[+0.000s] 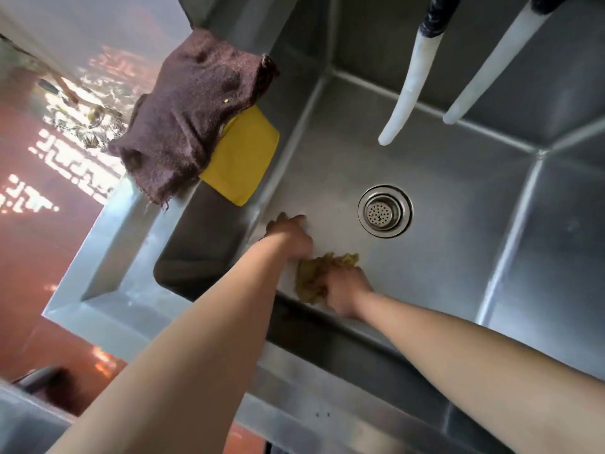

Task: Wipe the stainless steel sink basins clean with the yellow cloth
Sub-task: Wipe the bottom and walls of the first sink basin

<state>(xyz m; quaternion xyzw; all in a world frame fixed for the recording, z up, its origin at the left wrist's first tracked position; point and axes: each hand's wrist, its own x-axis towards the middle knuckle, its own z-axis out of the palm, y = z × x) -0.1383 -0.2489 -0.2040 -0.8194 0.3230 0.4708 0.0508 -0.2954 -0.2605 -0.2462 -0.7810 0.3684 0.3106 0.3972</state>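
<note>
the yellow cloth (322,276) lies bunched on the floor of the stainless steel sink basin (458,208), nearer the viewer than the round drain (385,211) and close to the basin's front wall. the right hand (347,291) has its fingers curled into the cloth's near side, gripping it, while the left hand (289,235) sits on the basin floor just left of the drain, touching the cloth's far edge, though whether its fingers are pinching the cloth cannot be told. farther left of the drain, a brown towel (190,116) drapes over the basin's rim with a yellow sponge (244,155) poking out beneath it, and two white spouts (409,90) hang above, beyond the drain.
</note>
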